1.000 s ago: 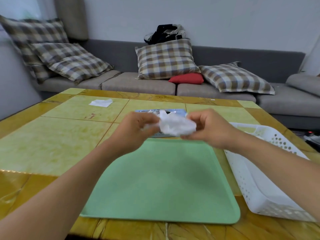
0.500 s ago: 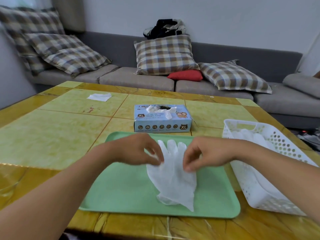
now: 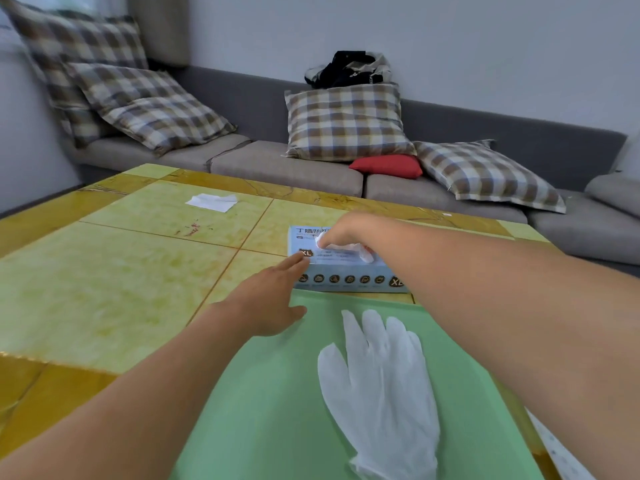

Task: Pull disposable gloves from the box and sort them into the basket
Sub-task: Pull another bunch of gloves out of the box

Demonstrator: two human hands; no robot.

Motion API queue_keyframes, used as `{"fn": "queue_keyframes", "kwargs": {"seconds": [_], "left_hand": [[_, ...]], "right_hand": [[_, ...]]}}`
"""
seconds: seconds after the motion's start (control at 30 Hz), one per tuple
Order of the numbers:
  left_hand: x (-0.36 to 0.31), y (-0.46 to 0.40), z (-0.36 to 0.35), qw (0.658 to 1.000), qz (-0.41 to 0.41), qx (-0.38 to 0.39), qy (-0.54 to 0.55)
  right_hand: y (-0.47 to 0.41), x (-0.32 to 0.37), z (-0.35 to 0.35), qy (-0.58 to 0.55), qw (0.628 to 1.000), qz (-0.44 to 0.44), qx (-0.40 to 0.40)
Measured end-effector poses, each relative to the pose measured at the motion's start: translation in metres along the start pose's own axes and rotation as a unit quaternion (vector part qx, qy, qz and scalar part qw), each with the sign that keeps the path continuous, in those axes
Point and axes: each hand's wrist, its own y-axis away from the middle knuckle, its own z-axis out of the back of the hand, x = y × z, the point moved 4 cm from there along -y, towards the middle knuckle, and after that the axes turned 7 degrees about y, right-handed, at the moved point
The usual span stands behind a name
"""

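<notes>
**R1:** White thin-film disposable glove (image 3: 381, 386) lay flat on the pale green plastic tray (image 3: 263, 410), fingers pointing away from the person, cuff toward the near edge. Nothing touched it. Judged: smoothed out there for sorting, not yet in the basket.

**R2:** And the supply?

**R1:** Light blue cardboard glove box marked XL (image 3: 346, 271) stood on the yellow tiled table (image 3: 104, 278), just beyond the tray's far edge. Right hand (image 3: 341, 228) was over the top opening, fingertips pinching a crumpled white glove tuft (image 3: 346, 249) that stuck out of it.

**R2:** Left hand?

**R1:** Left hand (image 3: 268, 303) reached forward, fingers straight and together, tips touching the box's near left corner. Held nothing. Judged: bracing the light box so it would not lift with the pull.

**R2:** Basket?

**R1:** Only a strip of white perforated plastic basket rim (image 3: 561, 452) showed at lower right, beside the tray; contents not visible.

**R2:** Surroundings?

**R1:** Folded white tissue (image 3: 212, 202) lay well apart on the far left of the table. Grey sofa (image 3: 287, 171) with plaid cushions (image 3: 346, 123) stood behind.
</notes>
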Motion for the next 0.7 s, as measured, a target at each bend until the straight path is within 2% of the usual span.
{"fn": "queue_keyframes", "kwargs": {"seconds": [0.03, 0.13, 0.23, 0.33, 0.43, 0.57, 0.7], "left_hand": [[0.000, -0.003, -0.001, 1.000, 0.005, -0.004, -0.001], [0.000, -0.007, -0.001, 1.000, 0.022, -0.013, -0.010], [0.002, -0.007, -0.002, 1.000, 0.024, -0.005, -0.013], [0.003, -0.007, -0.002, 1.000, 0.020, -0.006, -0.006], [0.002, -0.009, -0.003, 1.000, 0.011, -0.022, 0.009], [0.010, -0.014, 0.001, 0.998, 0.017, -0.058, 0.012], [0.016, -0.014, 0.013, 0.993, 0.045, -0.100, 0.037]], "right_hand": [[-0.003, 0.004, 0.001, 0.023, 1.000, 0.001, 0.013], [-0.017, 0.001, 0.005, -0.014, 0.998, -0.028, 0.057], [-0.022, -0.003, 0.000, 0.037, 0.996, -0.031, 0.071], [-0.025, 0.001, -0.004, 0.066, 0.997, 0.007, -0.048], [-0.028, -0.001, -0.011, -0.015, 0.982, 0.064, -0.177], [-0.010, -0.002, -0.020, -0.118, 0.942, 0.205, -0.237], [0.012, 0.007, -0.026, -0.138, 0.910, 0.284, -0.271]]}}
